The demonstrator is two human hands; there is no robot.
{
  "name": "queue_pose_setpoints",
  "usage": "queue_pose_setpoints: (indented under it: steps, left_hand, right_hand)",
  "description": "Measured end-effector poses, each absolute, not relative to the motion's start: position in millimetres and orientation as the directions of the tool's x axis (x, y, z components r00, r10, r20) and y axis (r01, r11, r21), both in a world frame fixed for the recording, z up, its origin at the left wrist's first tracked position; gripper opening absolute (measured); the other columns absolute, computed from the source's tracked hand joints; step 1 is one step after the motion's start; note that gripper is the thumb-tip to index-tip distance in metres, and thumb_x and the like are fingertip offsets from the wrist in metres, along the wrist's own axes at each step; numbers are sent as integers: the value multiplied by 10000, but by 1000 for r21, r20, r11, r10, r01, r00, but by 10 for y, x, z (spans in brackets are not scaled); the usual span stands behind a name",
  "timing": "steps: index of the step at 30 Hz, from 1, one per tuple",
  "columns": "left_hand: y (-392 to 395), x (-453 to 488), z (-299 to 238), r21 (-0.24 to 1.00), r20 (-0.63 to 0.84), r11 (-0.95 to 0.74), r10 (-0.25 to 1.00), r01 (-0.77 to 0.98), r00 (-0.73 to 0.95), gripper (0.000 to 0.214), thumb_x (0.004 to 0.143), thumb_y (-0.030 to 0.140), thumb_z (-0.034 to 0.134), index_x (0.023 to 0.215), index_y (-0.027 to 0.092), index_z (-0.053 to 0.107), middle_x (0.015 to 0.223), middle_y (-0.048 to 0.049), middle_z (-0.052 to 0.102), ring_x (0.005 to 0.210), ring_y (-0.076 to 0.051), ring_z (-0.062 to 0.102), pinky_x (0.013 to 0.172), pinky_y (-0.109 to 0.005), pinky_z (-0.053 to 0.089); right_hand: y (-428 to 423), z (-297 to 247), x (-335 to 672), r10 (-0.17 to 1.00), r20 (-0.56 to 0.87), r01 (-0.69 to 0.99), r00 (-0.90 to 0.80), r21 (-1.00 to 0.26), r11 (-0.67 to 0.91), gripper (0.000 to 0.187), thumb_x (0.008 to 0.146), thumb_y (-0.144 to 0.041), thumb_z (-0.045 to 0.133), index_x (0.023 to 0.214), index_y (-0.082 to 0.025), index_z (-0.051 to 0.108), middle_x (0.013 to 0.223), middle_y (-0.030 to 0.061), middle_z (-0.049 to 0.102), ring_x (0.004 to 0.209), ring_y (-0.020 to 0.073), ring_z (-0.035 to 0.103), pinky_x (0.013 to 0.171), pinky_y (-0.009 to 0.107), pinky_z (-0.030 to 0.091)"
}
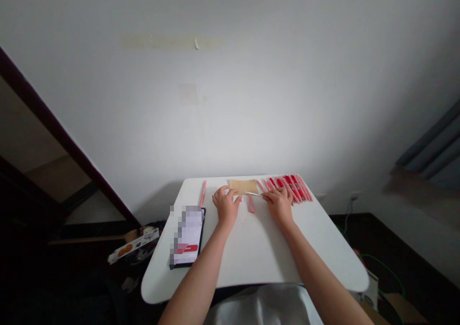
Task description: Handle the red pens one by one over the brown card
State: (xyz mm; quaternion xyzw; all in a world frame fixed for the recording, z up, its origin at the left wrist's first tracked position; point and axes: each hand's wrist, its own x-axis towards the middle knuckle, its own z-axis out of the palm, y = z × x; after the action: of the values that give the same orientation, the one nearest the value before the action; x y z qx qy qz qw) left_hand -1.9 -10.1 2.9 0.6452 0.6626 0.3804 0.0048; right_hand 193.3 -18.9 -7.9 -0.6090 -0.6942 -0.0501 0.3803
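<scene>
A thin white stick, perhaps a pen refill, points leftward from the pinched fingers of my right hand. My left hand rests low over the table with fingers curved and thumb apart; nothing shows between them. Between my hands lies a short pink pen part, one end pointing toward me. Just behind both hands is a sheet of brown paper. Beside and partly behind my right hand, several pink and red pens lie side by side in a slanted row.
The white table has rounded corners and stands against a pale wall. On its left side lie a phone with a lit screen and a single pink pen. A printed box and clutter sit on the dark floor at left.
</scene>
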Motion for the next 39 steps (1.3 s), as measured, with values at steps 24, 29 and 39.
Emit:
queue_pose_setpoints:
  steps: [24, 29, 39]
  left_hand:
    - [-151, -5, 85, 500, 468, -86, 864, 862, -185, 44, 761, 267, 697, 785, 263, 733, 1205, -51, 583, 1189, -255, 464, 1089, -537, 263]
    - [-174, -3, 70, 419, 478, -60, 863, 906, -164, 65, 775, 268, 671, 761, 248, 731, 1220, -58, 578, 1200, -267, 441, 1101, -573, 238]
    - [-175, 7, 35, 317, 503, -62, 857, 946, -113, 132, 799, 213, 611, 751, 244, 731, 1176, -61, 605, 1162, -278, 450, 1093, -613, 241]
  right_hand:
    - [-185, -89, 1940, 812, 584, 898, 9, -363, 250, 224, 911, -282, 530, 908, -302, 753, 919, 30, 720, 1004, 239, 481, 970, 437, 219]
    - [-170, -100, 1944, 809, 588, 896, 11, -364, 253, 236, 915, -292, 518, 904, -305, 754, 908, 32, 714, 995, 240, 475, 956, 437, 218]
    - [-183, -92, 1936, 811, 585, 891, 13, -375, 255, 245, 916, -284, 508, 903, -284, 753, 900, 37, 713, 988, 238, 475, 954, 424, 219]
